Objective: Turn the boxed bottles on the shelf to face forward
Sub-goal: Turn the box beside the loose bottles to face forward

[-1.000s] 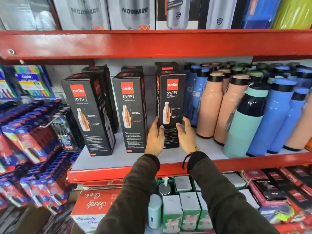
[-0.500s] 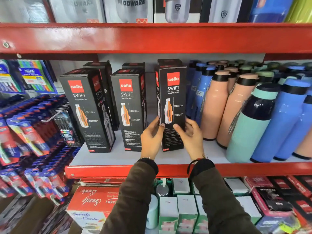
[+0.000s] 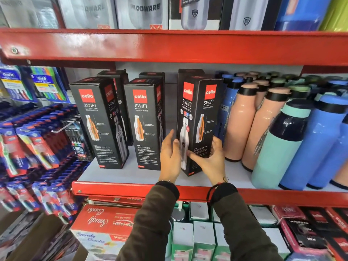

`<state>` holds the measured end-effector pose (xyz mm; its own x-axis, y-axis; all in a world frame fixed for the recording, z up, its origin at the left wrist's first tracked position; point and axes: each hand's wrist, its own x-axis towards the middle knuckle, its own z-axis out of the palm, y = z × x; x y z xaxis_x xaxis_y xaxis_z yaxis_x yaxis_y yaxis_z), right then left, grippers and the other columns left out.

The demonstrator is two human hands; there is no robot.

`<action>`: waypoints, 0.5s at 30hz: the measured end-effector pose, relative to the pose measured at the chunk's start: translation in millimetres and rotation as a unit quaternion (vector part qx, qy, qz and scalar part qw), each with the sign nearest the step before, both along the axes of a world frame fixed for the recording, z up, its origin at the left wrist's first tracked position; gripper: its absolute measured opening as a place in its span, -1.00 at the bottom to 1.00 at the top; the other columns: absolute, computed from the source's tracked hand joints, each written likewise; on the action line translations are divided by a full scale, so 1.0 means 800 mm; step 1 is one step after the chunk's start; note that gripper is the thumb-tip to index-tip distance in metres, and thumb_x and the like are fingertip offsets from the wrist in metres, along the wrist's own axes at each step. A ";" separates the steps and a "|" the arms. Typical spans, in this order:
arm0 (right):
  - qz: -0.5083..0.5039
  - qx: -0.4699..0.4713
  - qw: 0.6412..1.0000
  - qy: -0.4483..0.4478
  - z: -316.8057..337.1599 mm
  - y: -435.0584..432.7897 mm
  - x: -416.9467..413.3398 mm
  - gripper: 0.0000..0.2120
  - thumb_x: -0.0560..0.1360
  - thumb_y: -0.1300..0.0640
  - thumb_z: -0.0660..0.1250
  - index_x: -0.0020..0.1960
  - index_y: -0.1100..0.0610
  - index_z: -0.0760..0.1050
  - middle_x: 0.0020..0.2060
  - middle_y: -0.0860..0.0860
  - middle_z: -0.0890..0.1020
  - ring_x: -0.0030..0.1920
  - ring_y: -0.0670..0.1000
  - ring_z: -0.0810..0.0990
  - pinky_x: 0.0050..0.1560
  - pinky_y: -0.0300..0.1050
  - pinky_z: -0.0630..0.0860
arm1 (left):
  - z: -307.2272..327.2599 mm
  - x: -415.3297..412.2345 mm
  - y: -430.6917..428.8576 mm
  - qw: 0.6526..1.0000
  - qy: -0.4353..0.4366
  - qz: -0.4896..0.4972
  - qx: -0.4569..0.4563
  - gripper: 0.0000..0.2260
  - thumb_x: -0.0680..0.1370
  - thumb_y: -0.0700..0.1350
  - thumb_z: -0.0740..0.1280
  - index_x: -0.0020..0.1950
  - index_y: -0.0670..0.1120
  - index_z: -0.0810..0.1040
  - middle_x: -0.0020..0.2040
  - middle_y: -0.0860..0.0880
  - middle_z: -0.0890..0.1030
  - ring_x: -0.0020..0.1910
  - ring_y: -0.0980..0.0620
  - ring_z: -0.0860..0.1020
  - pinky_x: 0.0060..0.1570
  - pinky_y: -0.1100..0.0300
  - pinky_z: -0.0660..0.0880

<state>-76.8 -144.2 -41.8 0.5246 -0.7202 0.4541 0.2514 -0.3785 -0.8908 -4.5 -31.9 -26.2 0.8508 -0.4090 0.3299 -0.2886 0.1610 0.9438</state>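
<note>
Three black Cello Swift bottle boxes stand in the front row of the white shelf [image 3: 235,178]. The left box [image 3: 98,121] and the middle box [image 3: 144,123] show their front panels, slightly angled. The right box [image 3: 199,117] is twisted so one corner points at me and two printed sides show. My right hand [image 3: 211,159] grips its lower right part, thumb across the front. My left hand [image 3: 170,157] is at the box's lower left edge with fingers spread, thumb touching it. More black boxes [image 3: 150,75] stand behind in a back row.
Loose peach [image 3: 241,121], blue [image 3: 316,144] and teal bottles [image 3: 278,147] crowd the shelf right beside the held box. A red shelf beam [image 3: 169,46] hangs above. Hanging toothbrush packs [image 3: 33,147] fill the left. Small boxes sit on the shelf below.
The right box has been turned about its upright axis; its corner now faces me with a second side showing. My left hand has loosened and spread its fingers.
</note>
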 end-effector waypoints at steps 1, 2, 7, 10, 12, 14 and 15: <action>0.007 -0.006 1.000 0.004 0.001 -0.001 -0.001 -0.27 0.19 0.09 0.65 0.25 -0.13 0.37 0.17 -0.14 0.62 0.19 -0.17 0.60 0.28 -0.03 0.54 | 0.001 0.003 -0.002 1.000 0.001 -0.004 0.005 -0.59 0.72 -0.08 0.10 0.58 -0.04 0.29 0.55 0.04 0.34 0.52 0.16 0.29 0.52 0.22 0.18; 0.015 -0.012 1.000 0.007 0.003 -0.002 -0.002 -0.29 0.22 0.11 0.64 0.24 -0.16 0.37 0.18 -0.14 0.61 0.21 -0.16 0.60 0.30 -0.01 0.53 | 0.002 0.006 -0.004 1.000 0.010 -0.011 0.005 -0.59 0.72 -0.09 0.09 0.59 -0.04 0.28 0.56 0.04 0.33 0.54 0.14 0.27 0.51 0.24 0.17; 0.056 -0.043 0.997 0.025 0.011 -0.008 -0.009 -0.31 0.30 0.15 0.59 0.25 -0.28 0.34 0.25 -0.13 0.58 0.27 -0.12 0.56 0.36 -0.03 0.47 | -0.007 0.017 -0.008 0.998 0.046 -0.036 -0.002 -0.64 0.73 -0.07 0.07 0.52 -0.03 0.37 0.42 0.08 0.46 0.40 0.16 0.38 0.44 0.26 0.23; 0.081 -0.045 0.995 0.049 0.012 -0.013 -0.011 -0.25 0.32 0.05 0.53 0.34 -0.38 0.25 0.36 -0.16 0.49 0.37 -0.16 0.47 0.41 -0.10 0.39 | -0.013 0.020 -0.004 0.998 0.032 -0.048 -0.005 -0.73 0.72 -0.13 0.09 0.38 0.03 0.44 0.21 0.25 0.52 0.24 0.31 0.48 0.25 0.45 0.31; 0.105 -0.041 0.991 0.067 0.011 -0.016 -0.011 -0.21 0.40 0.09 0.49 0.41 -0.38 0.14 0.44 -0.26 0.36 0.45 -0.24 0.35 0.47 -0.13 0.27 | -0.016 0.021 -0.004 0.999 0.025 -0.036 0.000 -0.78 0.72 -0.16 0.11 0.29 0.05 0.44 0.13 0.29 0.52 0.12 0.47 0.48 0.09 0.60 0.32; 0.128 -0.034 0.988 0.082 0.007 -0.019 -0.011 -0.21 0.49 0.18 0.43 0.50 -0.28 0.07 0.49 -0.29 0.26 0.48 -0.30 0.25 0.51 -0.16 0.20 | -0.019 0.022 -0.003 1.000 0.019 -0.024 -0.005 -0.80 0.70 -0.19 0.13 0.25 0.04 0.44 0.10 0.27 0.54 0.09 0.44 0.50 0.04 0.64 0.33; 0.133 -0.035 0.986 0.090 0.006 -0.020 -0.012 -0.22 0.51 0.18 0.40 0.53 -0.24 0.05 0.50 -0.29 0.24 0.49 -0.31 0.22 0.51 -0.17 0.18 | -0.020 0.022 -0.003 1.000 0.017 -0.023 -0.010 -0.80 0.70 -0.20 0.14 0.24 0.03 0.44 0.11 0.27 0.55 0.09 0.44 0.52 0.05 0.64 0.34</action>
